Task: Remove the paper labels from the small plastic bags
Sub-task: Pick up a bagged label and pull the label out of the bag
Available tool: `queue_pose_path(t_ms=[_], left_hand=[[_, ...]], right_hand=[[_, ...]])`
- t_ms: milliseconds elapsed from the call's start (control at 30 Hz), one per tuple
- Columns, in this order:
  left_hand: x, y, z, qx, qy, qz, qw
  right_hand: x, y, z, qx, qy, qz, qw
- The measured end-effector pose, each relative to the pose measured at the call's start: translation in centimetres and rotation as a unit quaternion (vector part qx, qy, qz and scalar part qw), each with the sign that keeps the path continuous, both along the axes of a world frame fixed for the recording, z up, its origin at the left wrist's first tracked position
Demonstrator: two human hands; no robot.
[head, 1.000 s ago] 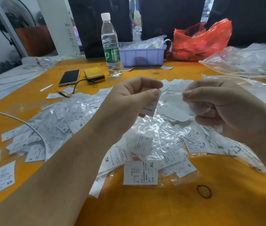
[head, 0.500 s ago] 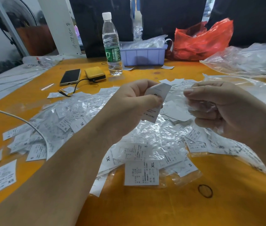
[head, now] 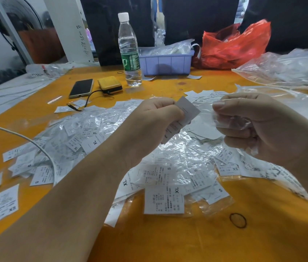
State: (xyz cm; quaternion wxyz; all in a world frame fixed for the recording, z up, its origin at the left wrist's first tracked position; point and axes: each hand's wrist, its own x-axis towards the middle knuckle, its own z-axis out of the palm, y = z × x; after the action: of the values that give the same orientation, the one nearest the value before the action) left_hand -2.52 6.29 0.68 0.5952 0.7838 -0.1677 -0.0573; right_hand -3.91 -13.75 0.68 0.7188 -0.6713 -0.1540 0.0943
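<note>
**Two hands, one label nearly out**

Both hands are up over the big pile of small clear plastic bags (head: 170, 159) on the orange table (head: 187, 241). The left hand (head: 149, 127) pinches a white paper label (head: 186, 112). The right hand (head: 259, 125) holds a crinkly see-through bag (head: 230, 121) in curled fingers. The label looks almost pulled free. Next, I think, it must be dropped and a full bag picked up. Labels in the pile say XL, S and XS.
</note>
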Motion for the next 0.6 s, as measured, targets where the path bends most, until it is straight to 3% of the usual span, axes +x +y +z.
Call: queue_pose_path(t_ms=[600], left_hand=[[-0.03,-0.12,-0.17,0.044,0.010,-0.028,0.999]], right_hand=[[-0.01,0.39,-0.51,-0.032,-0.023,-0.003,0.999]])
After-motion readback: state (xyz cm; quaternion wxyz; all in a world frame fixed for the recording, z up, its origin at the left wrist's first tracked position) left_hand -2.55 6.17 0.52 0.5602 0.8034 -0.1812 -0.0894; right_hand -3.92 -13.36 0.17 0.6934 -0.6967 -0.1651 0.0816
